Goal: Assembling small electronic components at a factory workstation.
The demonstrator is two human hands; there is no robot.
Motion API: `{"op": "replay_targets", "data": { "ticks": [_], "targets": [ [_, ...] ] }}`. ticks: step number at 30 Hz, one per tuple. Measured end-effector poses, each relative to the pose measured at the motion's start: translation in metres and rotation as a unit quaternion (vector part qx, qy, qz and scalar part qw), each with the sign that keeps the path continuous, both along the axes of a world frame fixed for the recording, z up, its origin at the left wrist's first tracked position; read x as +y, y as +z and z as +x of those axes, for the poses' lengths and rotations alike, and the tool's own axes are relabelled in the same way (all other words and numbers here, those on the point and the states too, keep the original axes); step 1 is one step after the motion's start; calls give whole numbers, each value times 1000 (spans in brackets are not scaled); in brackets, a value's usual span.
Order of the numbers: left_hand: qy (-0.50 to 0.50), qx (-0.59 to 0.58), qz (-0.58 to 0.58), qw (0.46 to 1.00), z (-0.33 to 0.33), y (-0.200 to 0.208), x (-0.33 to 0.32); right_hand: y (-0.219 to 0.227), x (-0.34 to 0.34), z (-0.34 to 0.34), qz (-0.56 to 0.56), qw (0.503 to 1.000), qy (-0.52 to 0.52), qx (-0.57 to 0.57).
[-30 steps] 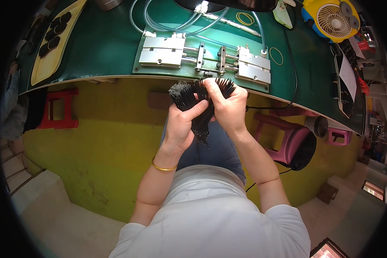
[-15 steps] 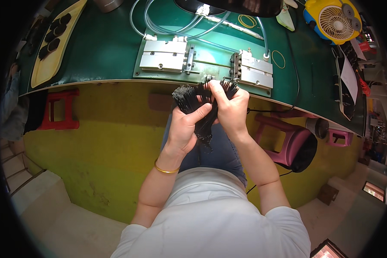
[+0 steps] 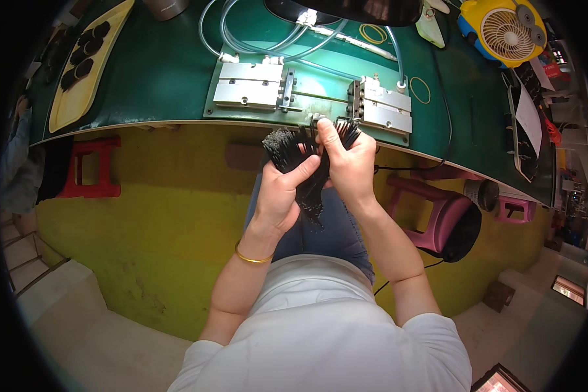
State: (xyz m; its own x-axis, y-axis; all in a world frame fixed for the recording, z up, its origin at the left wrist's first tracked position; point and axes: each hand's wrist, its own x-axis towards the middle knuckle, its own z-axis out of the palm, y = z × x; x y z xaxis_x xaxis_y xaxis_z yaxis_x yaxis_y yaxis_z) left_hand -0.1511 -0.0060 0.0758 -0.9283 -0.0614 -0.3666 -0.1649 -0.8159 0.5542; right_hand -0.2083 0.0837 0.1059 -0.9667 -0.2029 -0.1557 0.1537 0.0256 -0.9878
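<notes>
Over my lap, just off the near edge of the bench, a thick bundle of thin black wires is spread in a fan between both hands. My left hand is wrapped round its left part, thumb across the front. The other part is gripped by my right hand, whose thumb points up along the wires. Wire ends stick out above both hands, and the lower ends hang between them. The fingers behind the bundle are mostly hidden. Just beyond the hands lies a metal clamping fixture with two silver blocks on a green plate.
Clear air hoses loop behind the fixture under a dark lamp. A yellow tray with black bundles lies far left; a yellow fan stands far right. Pink stool and red stool stand below the bench.
Very little differs. The view has shifted slightly, and my right thumb sits a touch higher on the wires. Both hands keep hold of the bundle.
</notes>
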Motion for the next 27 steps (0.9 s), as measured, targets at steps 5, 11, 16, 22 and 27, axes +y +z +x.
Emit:
{"op": "replay_targets", "data": {
  "ticks": [5,11,16,22,27],
  "targets": [
    [6,2,22,1000,1,1,-2,4,-4,5,-16,1000,-12,1],
    [13,-9,8,1000,1,-7,1,-4,-3,4,-24,999,-25,10],
    [9,5,4,1000,-1,-7,1,-11,-2,0,1,1000,-28,7],
    [17,-5,11,1000,-3,-4,2,-9,-4,-1,-3,999,-40,24],
    [9,3,19,1000,-1,-5,2,-7,-3,0,0,999,-36,-8]
  ]
}}
